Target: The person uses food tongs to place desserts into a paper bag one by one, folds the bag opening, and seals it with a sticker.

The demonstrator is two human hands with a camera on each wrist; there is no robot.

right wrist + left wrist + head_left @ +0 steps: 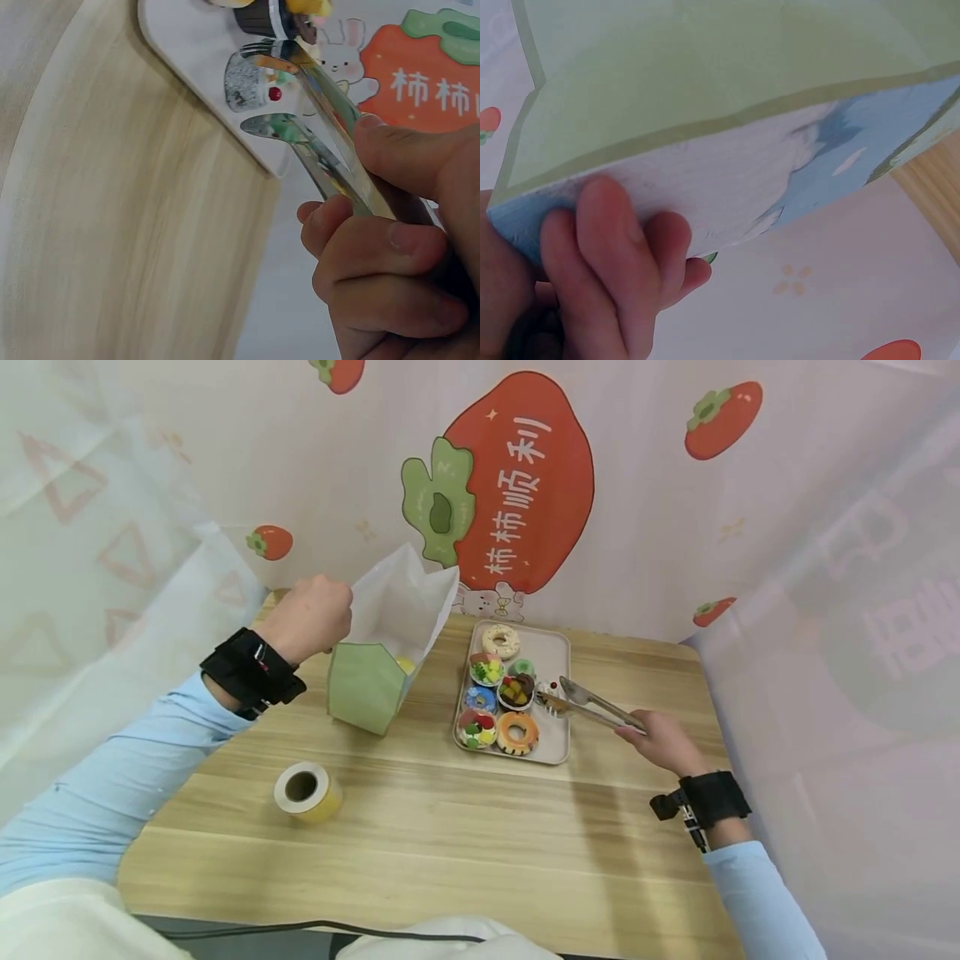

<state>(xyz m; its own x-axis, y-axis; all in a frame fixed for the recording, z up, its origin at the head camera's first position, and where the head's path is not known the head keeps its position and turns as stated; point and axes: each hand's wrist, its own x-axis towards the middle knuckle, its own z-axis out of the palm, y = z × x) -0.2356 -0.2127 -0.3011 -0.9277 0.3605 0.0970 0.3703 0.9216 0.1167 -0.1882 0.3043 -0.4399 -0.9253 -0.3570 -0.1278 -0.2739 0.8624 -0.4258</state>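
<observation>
My left hand [311, 614] grips the side of a green and white paper bag [366, 685], its curled fingers [619, 247] against the bag's printed wall in the left wrist view. The bag stands with its mouth open, and something yellow [406, 665] shows inside. In my right hand [663, 742] are metal tongs [600, 702], held with the thumb on one arm and fingers round the other. The tong tips stand apart around a small whitish cake [246, 82] with a red cherry, at the right side of the tray [551, 745]; contact cannot be made out.
Toy pastries crowd the tray's left and middle: a cream donut [501, 642], an orange donut [517, 733], a blue donut [481, 698] and several topped cups. A roll of labels [307, 792] stands at the front left. Printed cloth walls enclose the wooden table [465, 843].
</observation>
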